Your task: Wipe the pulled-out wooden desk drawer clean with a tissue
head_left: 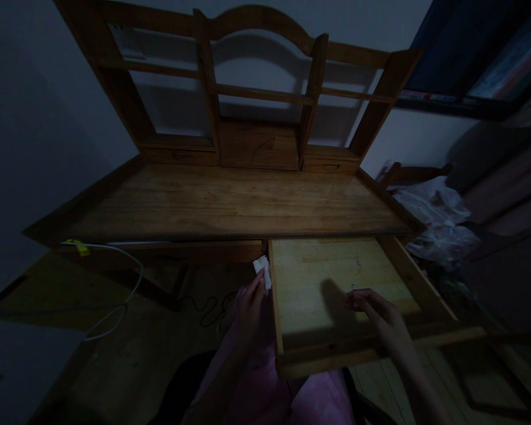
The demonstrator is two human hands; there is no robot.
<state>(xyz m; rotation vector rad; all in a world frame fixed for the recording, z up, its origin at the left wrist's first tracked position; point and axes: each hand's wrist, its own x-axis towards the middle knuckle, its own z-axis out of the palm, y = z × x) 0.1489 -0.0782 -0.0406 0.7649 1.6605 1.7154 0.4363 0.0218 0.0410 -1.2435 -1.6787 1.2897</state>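
Note:
A wooden drawer (327, 354) stands pulled out from the right side of the desk (239, 200), its pale bottom board showing a few small dark marks. Pressed between the fingers of my left hand (250, 301) is a folded white tissue (264, 271), close against the outer face of the drawer's left wall. My right hand (376, 310) hovers over the inside of the drawer with its fingertips pinched together and casts a shadow on the board. Whatever those fingertips hold, if anything, is too small and dim to make out.
A shelf unit (260, 97) rises at the back of the desk. To the left, a white cable (137, 277) with a yellow tag hangs over the desk edge. Clear plastic bags (438, 206) sit by a chair on the right. Dark cords (207, 310) lie on the floor.

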